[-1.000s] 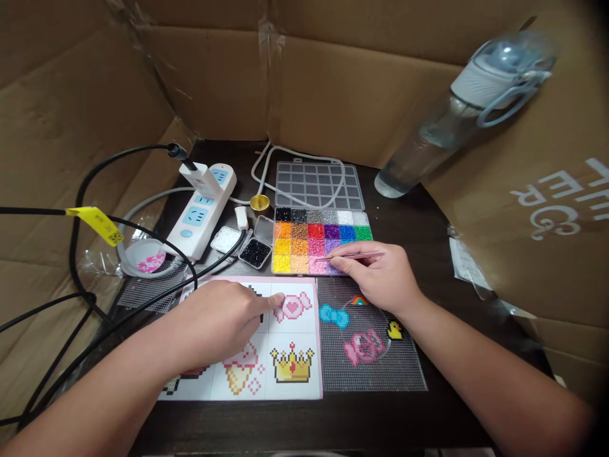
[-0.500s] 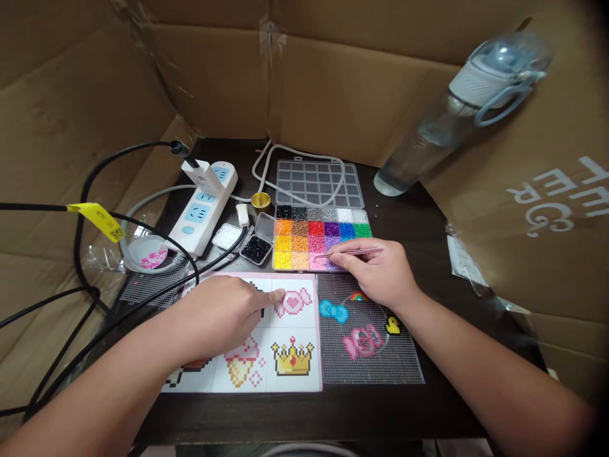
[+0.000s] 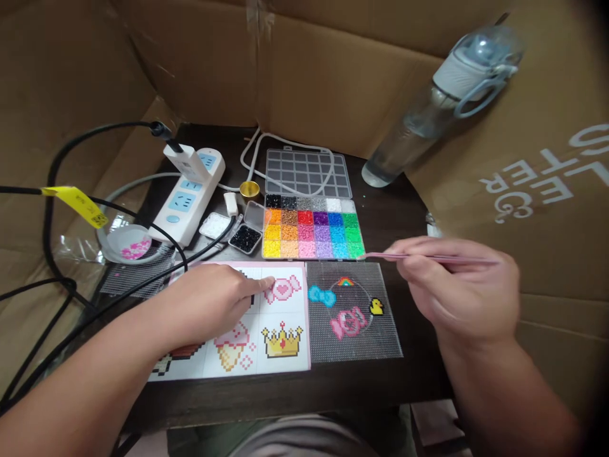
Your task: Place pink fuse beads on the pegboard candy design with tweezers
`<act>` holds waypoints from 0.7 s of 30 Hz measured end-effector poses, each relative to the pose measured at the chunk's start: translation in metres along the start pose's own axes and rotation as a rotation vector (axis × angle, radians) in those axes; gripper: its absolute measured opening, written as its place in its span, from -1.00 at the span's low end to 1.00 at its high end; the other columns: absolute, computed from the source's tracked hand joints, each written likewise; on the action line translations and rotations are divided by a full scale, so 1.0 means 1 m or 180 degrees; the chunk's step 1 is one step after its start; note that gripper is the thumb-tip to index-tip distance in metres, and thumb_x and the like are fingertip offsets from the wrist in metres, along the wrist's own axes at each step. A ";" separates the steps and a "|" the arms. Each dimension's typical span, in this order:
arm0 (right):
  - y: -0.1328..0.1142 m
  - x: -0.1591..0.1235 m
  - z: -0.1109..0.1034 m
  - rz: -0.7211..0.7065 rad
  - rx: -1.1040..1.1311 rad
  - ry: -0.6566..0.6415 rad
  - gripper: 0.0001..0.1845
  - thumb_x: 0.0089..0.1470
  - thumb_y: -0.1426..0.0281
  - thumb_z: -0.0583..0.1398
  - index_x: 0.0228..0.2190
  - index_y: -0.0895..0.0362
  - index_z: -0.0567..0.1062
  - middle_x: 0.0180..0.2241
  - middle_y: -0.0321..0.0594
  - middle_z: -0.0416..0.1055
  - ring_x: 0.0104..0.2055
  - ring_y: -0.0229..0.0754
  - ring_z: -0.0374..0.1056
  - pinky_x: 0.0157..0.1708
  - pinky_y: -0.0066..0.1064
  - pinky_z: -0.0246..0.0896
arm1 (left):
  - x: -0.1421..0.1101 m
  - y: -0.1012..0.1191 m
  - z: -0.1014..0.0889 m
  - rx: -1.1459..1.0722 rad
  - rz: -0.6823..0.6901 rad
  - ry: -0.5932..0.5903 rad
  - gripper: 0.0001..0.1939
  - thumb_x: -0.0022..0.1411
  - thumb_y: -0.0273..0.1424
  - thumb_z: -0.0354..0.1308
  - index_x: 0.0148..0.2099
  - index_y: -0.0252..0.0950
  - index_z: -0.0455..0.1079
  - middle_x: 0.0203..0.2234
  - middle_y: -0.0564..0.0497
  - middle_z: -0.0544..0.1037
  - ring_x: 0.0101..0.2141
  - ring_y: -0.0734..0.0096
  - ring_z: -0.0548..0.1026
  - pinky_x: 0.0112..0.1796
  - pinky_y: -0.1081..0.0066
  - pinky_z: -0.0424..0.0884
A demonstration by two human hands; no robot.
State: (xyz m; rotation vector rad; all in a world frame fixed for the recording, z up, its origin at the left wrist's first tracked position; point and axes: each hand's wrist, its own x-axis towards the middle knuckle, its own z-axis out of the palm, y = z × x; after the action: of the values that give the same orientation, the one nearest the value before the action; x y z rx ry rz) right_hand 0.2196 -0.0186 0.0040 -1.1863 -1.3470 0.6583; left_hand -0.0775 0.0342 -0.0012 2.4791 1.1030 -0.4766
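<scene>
My left hand (image 3: pixel 214 301) rests on a pattern sheet (image 3: pixel 228 373), its index finger stretched out to the pink candy picture (image 3: pixel 284 291) and the other fingers curled, holding nothing. My right hand (image 3: pixel 459 292) pinches pink tweezers (image 3: pixel 428 258). Their tips are near the bead box's (image 3: pixel 314 258) front right corner; whether they carry a bead I cannot tell. Sorted beads of many colours fill the box. Beside the sheet lies a clear pegboard (image 3: pixel 380 346), bearing a pink candy shape (image 3: pixel 349 322), a blue bow (image 3: pixel 322 296), a small rainbow (image 3: pixel 346 282) and a yellow duck (image 3: pixel 376 307).
At the left stand a white power strip (image 3: pixel 188 203), black cables (image 3: pixel 50 209) and a dish of pink beads (image 3: pixel 136 244). Small cases of white (image 3: pixel 216 225) and black beads (image 3: pixel 245 238) flank the box. A water bottle (image 3: pixel 409 127) leans at the back right against cardboard (image 3: pixel 523 254).
My right hand has moved the tweezers rightward and nearer, from the pink bead compartment to the box's front right corner. My left finger stays on the candy picture. The view has shifted slightly.
</scene>
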 end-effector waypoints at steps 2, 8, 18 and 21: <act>-0.007 -0.020 -0.008 -0.0066 -0.0067 0.0033 -0.82 0.03 0.51 0.35 -0.43 -0.05 0.65 -0.38 -0.31 0.63 -0.35 -0.18 0.55 -0.31 -0.32 0.53 | 0.000 0.001 -0.001 0.0010 -0.0043 -0.0016 -0.48 0.32 -0.39 -0.10 0.24 0.05 0.37 -0.21 -0.07 0.66 -0.31 0.17 0.56 -0.34 0.33 0.36; -0.008 -0.073 -0.017 0.0084 -0.0885 -0.0296 -0.81 0.01 0.54 0.32 -0.45 -0.03 0.64 -0.45 -0.28 0.62 -0.43 -0.15 0.55 -0.31 -0.28 0.54 | 0.002 0.004 -0.003 -0.0011 -0.0240 -0.0181 -0.47 0.30 -0.45 -0.06 0.24 0.05 0.37 -0.23 -0.09 0.64 -0.37 0.21 0.52 -0.36 0.33 0.35; 0.009 -0.084 -0.014 0.0126 -0.0899 -0.0473 -0.82 0.01 0.57 0.29 -0.49 0.06 0.63 -0.46 -0.24 0.63 -0.44 -0.14 0.57 -0.36 -0.36 0.55 | 0.000 0.005 0.000 0.0037 -0.0150 0.0126 -0.44 0.24 -0.51 -0.06 0.18 0.06 0.44 -0.41 0.00 0.61 -0.52 0.33 0.43 -0.46 0.41 0.24; 0.010 -0.086 -0.014 0.0133 -0.0867 -0.0496 -0.81 0.00 0.58 0.29 -0.48 0.05 0.64 -0.45 -0.25 0.63 -0.43 -0.16 0.58 -0.35 -0.37 0.55 | 0.000 0.007 -0.002 0.0128 -0.0137 0.0117 -0.45 0.26 -0.51 -0.07 0.19 0.03 0.44 -0.35 -0.04 0.63 -0.46 0.30 0.47 -0.43 0.40 0.26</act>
State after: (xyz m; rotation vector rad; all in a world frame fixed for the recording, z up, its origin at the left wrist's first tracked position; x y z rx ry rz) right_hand 0.2202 -0.0969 -0.0354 -1.4065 -1.5839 0.6206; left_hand -0.0719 0.0311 0.0021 2.5128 1.1741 -0.4720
